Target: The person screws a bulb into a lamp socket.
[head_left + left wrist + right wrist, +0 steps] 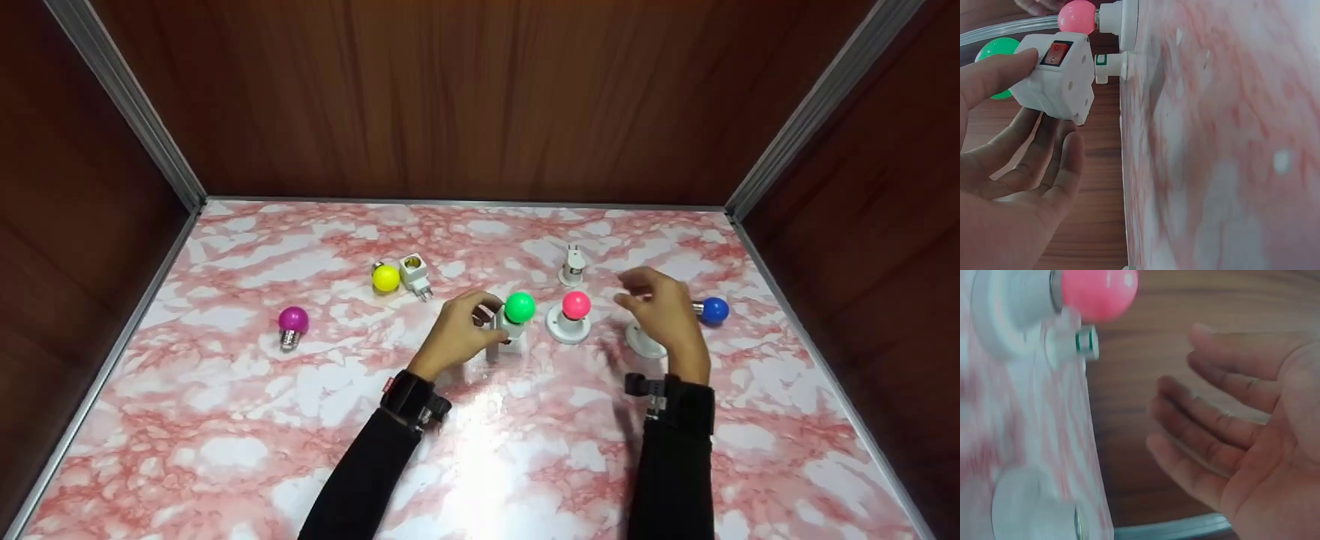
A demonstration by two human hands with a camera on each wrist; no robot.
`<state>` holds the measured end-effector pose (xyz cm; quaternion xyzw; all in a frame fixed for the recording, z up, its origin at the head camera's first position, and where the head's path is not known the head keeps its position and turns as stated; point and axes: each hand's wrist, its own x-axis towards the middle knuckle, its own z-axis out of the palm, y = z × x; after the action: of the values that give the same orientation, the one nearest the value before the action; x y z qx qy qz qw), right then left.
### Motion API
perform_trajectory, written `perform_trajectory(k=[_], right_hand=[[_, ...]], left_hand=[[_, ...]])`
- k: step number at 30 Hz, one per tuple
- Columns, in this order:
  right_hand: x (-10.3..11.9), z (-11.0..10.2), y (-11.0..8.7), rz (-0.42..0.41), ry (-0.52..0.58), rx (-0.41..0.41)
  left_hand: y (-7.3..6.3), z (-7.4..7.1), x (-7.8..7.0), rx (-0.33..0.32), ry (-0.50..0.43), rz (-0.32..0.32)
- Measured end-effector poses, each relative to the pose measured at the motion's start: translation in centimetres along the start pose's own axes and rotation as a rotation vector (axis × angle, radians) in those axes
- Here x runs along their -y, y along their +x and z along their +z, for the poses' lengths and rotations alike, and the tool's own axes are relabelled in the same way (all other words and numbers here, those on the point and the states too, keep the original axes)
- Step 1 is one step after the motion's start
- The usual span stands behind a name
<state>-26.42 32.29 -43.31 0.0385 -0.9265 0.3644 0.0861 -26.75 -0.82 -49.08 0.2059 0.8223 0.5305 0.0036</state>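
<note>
The person's left hand (461, 330) pinches a white switched socket (1058, 76) between thumb and fingers, holding it above the table (225, 450); a green bulb (520, 307) sits in its top. The left wrist view shows clearly a red rocker switch (1055, 53), beside the thumb, hardly visible from the head. The right hand (664, 311) is released, fingers loosely extended, above a round white base (643, 343). From the head that hand partly covers the base; the right wrist view reveals its upright cylinder. Between the hands, a pink bulb (577, 304) stands in a round holder (568, 330), a plug adapter (573, 271) behind it. Only the head view includes the blue bulb (715, 310) at right, and at left a yellow bulb (385, 279) beside a square plug socket (414, 274), and a purple bulb (293, 320).
</note>
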Motion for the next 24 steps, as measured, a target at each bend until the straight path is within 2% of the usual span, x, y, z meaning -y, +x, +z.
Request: perform_trajectory(k=[4, 8, 12, 17, 24], right_hand=[[-1.1, -1.1, -0.5, 0.089, -0.081, 0.044], [-1.7, -1.8, -0.8, 0.185, -0.122, 0.131], [-2.1, -2.2, -1.0, 0.264, -0.132, 0.193], [-2.7, -2.7, -1.2, 0.339, -0.125, 0.233], [-3.3, -2.5, -1.0, 0.432, -0.108, 0.310]], left_hand=[[0.5, 0.7, 0.0, 0.005, 0.034, -0.020], [1.1, 1.4, 0.0, 0.009, 0.068, -0.039], [1.7, 2.1, -0.1, 0.019, 0.101, -0.062], [2.3, 2.8, -0.1, 0.038, 0.125, -0.091], [2.8, 3.5, 0.0, 0.033, 0.158, -0.098]])
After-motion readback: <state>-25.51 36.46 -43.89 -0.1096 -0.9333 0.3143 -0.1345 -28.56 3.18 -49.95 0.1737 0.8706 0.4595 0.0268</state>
